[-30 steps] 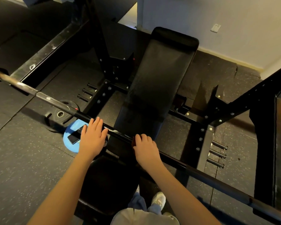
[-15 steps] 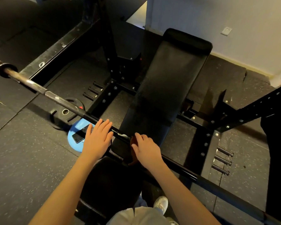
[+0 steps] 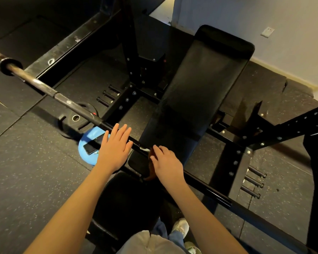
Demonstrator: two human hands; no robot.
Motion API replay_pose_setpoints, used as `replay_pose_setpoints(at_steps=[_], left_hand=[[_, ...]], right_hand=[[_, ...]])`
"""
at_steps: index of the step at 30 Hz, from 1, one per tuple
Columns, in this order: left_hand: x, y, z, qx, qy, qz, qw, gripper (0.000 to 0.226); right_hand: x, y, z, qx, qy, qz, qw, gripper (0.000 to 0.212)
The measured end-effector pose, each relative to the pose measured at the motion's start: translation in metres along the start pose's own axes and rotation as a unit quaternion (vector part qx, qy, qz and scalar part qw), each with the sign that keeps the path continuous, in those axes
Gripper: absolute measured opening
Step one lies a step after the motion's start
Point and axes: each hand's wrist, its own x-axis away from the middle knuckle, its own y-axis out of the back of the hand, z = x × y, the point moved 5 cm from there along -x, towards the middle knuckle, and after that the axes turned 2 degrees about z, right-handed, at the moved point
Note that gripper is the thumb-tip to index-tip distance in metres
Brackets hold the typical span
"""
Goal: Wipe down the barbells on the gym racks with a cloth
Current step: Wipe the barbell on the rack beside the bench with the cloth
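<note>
Wiping the barbell (image 3: pixel 77 109) at mid-shaft, with the bar lying across the rack above the black bench (image 3: pixel 200 92). Resting the left hand (image 3: pixel 114 153) flat on the bar, fingers straight and slightly spread, grasping nothing. Curling the right hand (image 3: pixel 167 165) over the brown cloth (image 3: pixel 151 169) and pressing it onto the shaft just beside the left hand, with a loose end hanging below the palm. Probably best done by: wrapping the cloth fully round the shaft rather than only over the top; steadying the bar against rolling with the flat hand; sliding in long strokes toward the collar; twisting over the knurling; giving extra passes to the pale smear (image 3: pixel 143 148) between the hands; gathering the loose end clear of the bench.
</note>
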Motion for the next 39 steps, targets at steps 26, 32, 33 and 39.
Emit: replay_pose_setpoints(at_steps=[26, 32, 33, 39], left_hand=[[-0.001, -0.008, 0.003, -0.013, -0.007, -0.032, 0.999, 0.053], [-0.013, 0.006, 0.019, -0.029, 0.0, -0.031, 0.999, 0.056], [-0.015, 0.007, 0.022, -0.026, 0.01, -0.03, 0.999, 0.055], [-0.015, 0.004, 0.023, -0.007, 0.005, -0.037, 0.999, 0.056]], right_hand=[[0.005, -0.012, 0.003, 0.117, 0.051, -0.132, 0.983, 0.053], [0.012, -0.019, -0.006, 0.119, 0.029, -0.151, 0.981, 0.063], [0.0, -0.015, 0.006, 0.109, 0.041, -0.142, 0.983, 0.059], [-0.013, -0.015, 0.025, 0.112, 0.107, -0.093, 0.984, 0.067]])
